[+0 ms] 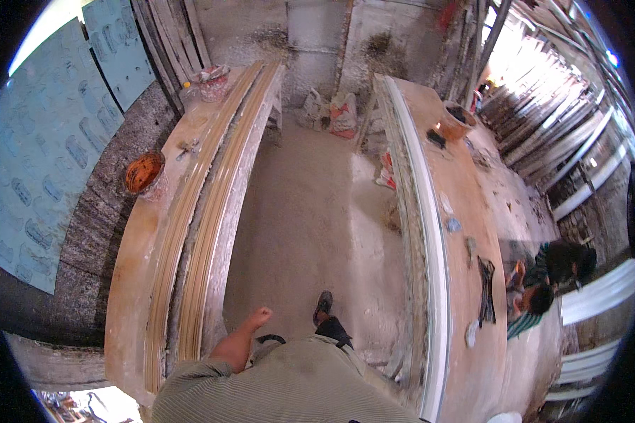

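Note:
My left hand [261, 317] hangs in front of my body, over the walkway between two long benches. Its fingers look curled in, and nothing shows in them. Nearest to it is the left bench, with long cream moulding strips [203, 299] along its inner edge. My right hand is out of view. A long white moulding [436, 282] runs along the inner edge of the right bench [473, 381]. My shoe [323, 304] is on the dusty floor [296, 211].
An orange-stained bowl [145, 173] and a bucket [214, 83] stand on the left bench. The right bench carries another bucket [456, 121] and black strips [486, 290]. People with dark hair [540, 299] are beyond it. Sacks [343, 116] lie by the far wall.

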The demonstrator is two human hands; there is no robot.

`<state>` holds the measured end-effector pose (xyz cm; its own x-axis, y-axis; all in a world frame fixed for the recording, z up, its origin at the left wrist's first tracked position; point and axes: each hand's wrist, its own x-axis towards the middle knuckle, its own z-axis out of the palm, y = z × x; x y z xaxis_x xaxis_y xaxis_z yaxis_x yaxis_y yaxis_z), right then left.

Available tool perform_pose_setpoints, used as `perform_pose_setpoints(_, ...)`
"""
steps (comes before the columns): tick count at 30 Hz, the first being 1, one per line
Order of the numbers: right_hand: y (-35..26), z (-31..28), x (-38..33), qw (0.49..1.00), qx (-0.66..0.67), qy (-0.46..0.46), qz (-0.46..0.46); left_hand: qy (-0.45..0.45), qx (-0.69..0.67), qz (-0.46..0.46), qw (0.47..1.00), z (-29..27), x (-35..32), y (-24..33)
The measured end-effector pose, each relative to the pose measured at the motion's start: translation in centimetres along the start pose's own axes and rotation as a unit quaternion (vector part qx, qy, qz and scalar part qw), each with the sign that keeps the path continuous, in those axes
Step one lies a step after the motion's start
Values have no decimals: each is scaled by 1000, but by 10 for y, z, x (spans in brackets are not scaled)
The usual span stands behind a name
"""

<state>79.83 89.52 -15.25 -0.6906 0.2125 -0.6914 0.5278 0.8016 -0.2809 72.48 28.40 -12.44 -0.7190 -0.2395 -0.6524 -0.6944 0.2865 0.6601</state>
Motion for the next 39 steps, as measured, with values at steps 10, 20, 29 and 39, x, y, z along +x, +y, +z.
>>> perform_pose_setpoints(10, -298, -155, 281, 974, -77, 0, -215, 166, -249, -103, 949, -55, 59, 63)
perform_pose_setpoints(20, -598, -241, 420, 961, 16, 89, -262, 153, -149, 43, 976, -93, 263, 143)
perform_pose_setpoints(29, -694, -254, 474, 959, -136, 16, -246, 183, -255, -209, 926, -156, 348, 153)
perform_pose_setpoints(39, -1053, -249, 537, 865, -138, 82, -475, 118, -765, -228, 591, -149, 328, 110)
